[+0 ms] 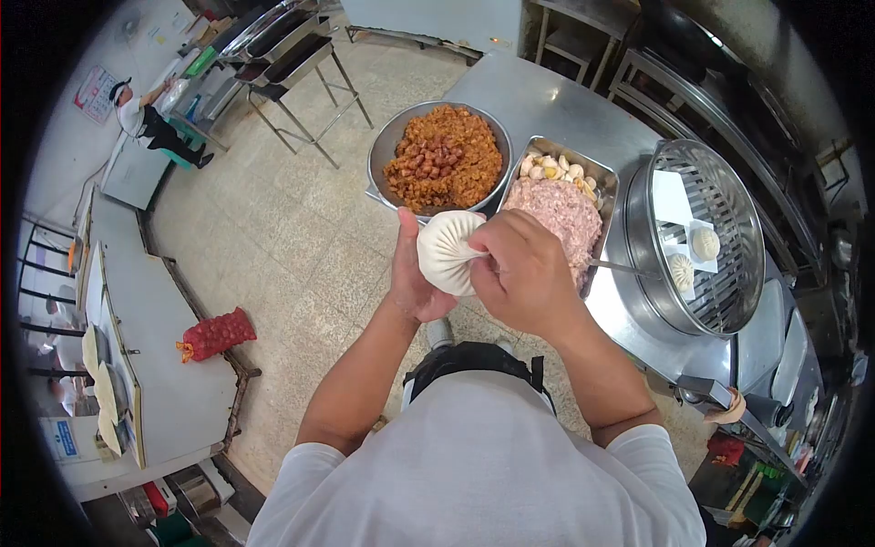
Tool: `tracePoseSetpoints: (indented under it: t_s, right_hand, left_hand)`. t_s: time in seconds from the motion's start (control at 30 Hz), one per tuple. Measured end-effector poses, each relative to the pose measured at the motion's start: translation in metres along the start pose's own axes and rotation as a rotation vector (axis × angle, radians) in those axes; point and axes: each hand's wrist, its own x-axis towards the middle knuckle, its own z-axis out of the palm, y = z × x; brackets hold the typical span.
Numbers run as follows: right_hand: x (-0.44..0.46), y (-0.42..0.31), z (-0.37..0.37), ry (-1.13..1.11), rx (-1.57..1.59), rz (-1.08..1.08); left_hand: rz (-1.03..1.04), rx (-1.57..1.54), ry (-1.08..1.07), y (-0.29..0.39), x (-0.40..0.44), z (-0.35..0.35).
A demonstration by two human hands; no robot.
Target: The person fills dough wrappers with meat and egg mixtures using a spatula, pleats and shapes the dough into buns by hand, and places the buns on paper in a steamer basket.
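A round white bun (444,254) with pleats running to its top rests in my left hand (412,273), whose palm and fingers cup it from the left and below. My right hand (526,266) pinches the gathered dough at the bun's tip. Just beyond my hands stands a metal bowl (374,170) of reddish-brown filling (456,164). To its right, a rectangular metal tray (609,182) holds pink minced meat (561,214) and pale yellowish pieces (558,170). A thin metal handle (620,268) sticks out of the meat toward the right.
On the steel table (497,82), a round metal steamer (743,214) holds two pleated buns on white paper (672,198). A co-worker (150,123) stands at the far left. A red net sack (219,335) lies on the left. A metal stand (310,100) is across the floor.
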Motion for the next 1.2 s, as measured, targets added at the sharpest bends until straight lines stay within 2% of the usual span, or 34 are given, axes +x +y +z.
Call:
tracePoseSetpoints:
  t_s: [0.07,0.13,0.17,0.23,0.37,0.43,0.47,0.53,0.57,0.6,0.67,0.73,0.77,0.83,0.93,0.97,1.03,1.07,1.13,1.2]
  right_hand:
    - [0.007,-0.005,-0.006,-0.024,0.007,-0.032]
    - [0.015,-0.009,-0.008,-0.043,0.009,-0.059]
    - [0.019,-0.011,-0.009,-0.118,0.006,-0.100]
    - [0.025,-0.010,-0.009,-0.186,-0.007,-0.132]
    - [0.035,-0.009,-0.007,-0.244,-0.196,-0.160]
    - [0.041,-0.011,-0.004,-0.255,-0.304,-0.157]
    - [0.042,-0.012,0.000,-0.242,-0.330,-0.096]
    - [0.043,-0.015,0.007,-0.228,-0.361,-0.026]
    - [0.045,-0.016,0.011,-0.136,-0.207,0.016]
    - [0.046,-0.018,0.014,-0.043,-0.052,0.056]
    - [0.047,-0.025,0.011,0.006,-0.062,0.059]
    - [0.044,-0.023,0.015,0.025,-0.083,0.035]
    - [0.044,-0.025,0.021,0.030,-0.087,0.046]
    - [0.049,-0.033,0.032,0.012,-0.156,-0.069]
    - [0.053,-0.043,0.049,-0.062,-0.208,-0.012]
    - [0.056,-0.044,0.054,-0.088,-0.259,-0.014]
    - [0.055,-0.035,0.065,-0.111,-0.299,-0.048]
    - [0.054,-0.030,0.070,-0.131,-0.339,-0.076]
    - [0.055,-0.026,0.078,-0.146,-0.341,-0.076]
    - [0.059,-0.022,0.080,-0.152,-0.348,-0.072]
  left_hand:
    - [-0.017,-0.021,-0.036,0.001,0.002,0.003]
    - [-0.027,-0.106,0.017,0.003,0.004,0.007]
    - [-0.034,-0.106,0.010,0.005,0.004,0.006]
    - [-0.107,-0.138,-0.074,0.010,0.003,0.002]
    - [-0.180,-0.169,-0.143,0.021,0.000,0.000]
    - [-0.167,-0.214,0.052,0.027,0.000,0.017]
    - [-0.172,-0.219,0.045,0.028,0.004,0.015]
    - [-0.055,-0.286,0.113,0.032,0.010,0.007]
    - [-0.063,-0.289,0.109,0.037,0.010,0.001]
    - [-0.054,-0.295,0.070,0.043,0.010,-0.003]
    - [-0.047,-0.306,0.033,0.053,0.009,-0.009]
    - [-0.107,-0.337,-0.407,0.063,0.007,-0.010]
    - [-0.119,-0.342,-0.406,0.065,0.005,-0.014]
    - [-0.138,-0.341,-0.196,0.067,0.003,-0.020]
    - [-0.113,-0.266,-0.109,0.067,0.001,-0.021]
    - [-0.109,-0.268,-0.106,0.068,0.000,-0.029]
    - [-0.163,-0.395,-0.310,0.070,0.002,-0.042]
    - [-0.156,-0.394,-0.311,0.071,0.001,-0.047]
    - [-0.143,-0.259,-0.133,0.076,-0.002,-0.044]
    - [-0.165,-0.257,-0.116,0.082,-0.003,-0.045]
